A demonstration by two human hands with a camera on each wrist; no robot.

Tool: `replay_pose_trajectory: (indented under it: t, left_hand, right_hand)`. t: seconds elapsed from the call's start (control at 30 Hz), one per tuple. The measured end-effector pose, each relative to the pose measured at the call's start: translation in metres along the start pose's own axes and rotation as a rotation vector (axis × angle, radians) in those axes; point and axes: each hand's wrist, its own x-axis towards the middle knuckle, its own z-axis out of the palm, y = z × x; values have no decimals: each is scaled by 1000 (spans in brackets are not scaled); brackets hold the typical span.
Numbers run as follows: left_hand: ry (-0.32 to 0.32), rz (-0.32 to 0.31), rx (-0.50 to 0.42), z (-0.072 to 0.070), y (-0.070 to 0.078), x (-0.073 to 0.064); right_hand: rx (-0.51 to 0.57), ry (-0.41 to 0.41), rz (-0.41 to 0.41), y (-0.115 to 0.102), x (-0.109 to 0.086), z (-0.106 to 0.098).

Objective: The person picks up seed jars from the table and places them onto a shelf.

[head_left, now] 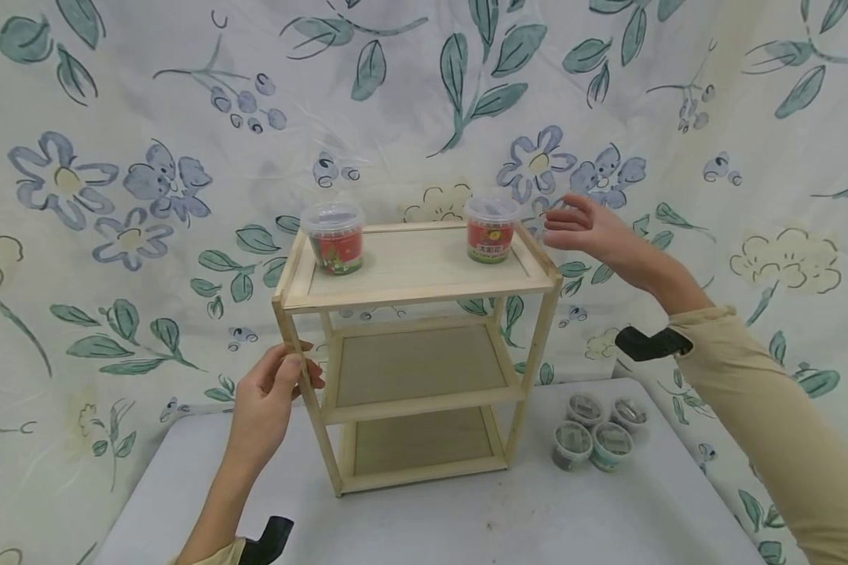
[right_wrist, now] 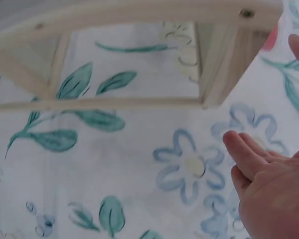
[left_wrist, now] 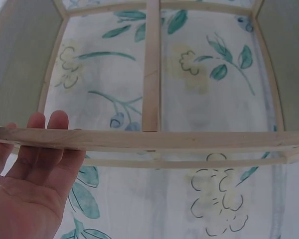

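Observation:
A three-tier wooden shelf [head_left: 424,297] stands on the white table, turned a little. My left hand [head_left: 263,392] grips its front left post, thumb in front and fingers behind; the left wrist view shows those fingers [left_wrist: 57,122] wrapped over the wooden bar [left_wrist: 199,141]. Two clear-lidded plastic cups with red labels sit on the top tier: one cup [head_left: 336,249] at the left, the other cup [head_left: 492,239] at the right. Just right of that second cup, my right hand [head_left: 593,234] is in the air with extended fingers, holding nothing. In the right wrist view, this hand [right_wrist: 279,186] is beside the shelf's corner.
Several small lidded cups [head_left: 612,448] with dark contents cluster on the table [head_left: 424,526], right of the shelf. Both lower tiers [head_left: 424,365] have greenish-grey panels. A floral cloth [head_left: 396,102] hangs behind the table. Specks lie near the table's front.

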Motion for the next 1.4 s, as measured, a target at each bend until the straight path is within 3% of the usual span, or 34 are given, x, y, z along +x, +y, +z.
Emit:
replay_pose_trajectory:
  t: [0.27, 0.5, 0.7, 0.83, 0.97, 1.13, 1.4]
  left_hand:
    - [1, -11, 17, 1, 3, -1]
    - [9, -13, 23, 0, 3, -1]
    - [11, -25, 24, -1, 3, -2]
    - [12, -23, 20, 0, 3, -2]
    - [-2, -4, 12, 0, 5, 0]
    - [5, 2, 20, -2, 7, 1]
    - [4, -15, -10, 1, 7, -2]
  right_hand:
    - [-44, 47, 92, 37, -24, -17]
    - [6, 50, 122, 91, -46, -6]
    - [87, 35, 163, 149, -76, 28]
    - [151, 32, 216, 187, -108, 67]
    - [234, 48, 335, 217, -144, 110]
    - [309, 112, 437, 235, -167, 148]
    - [420, 313, 477, 241, -172, 160]
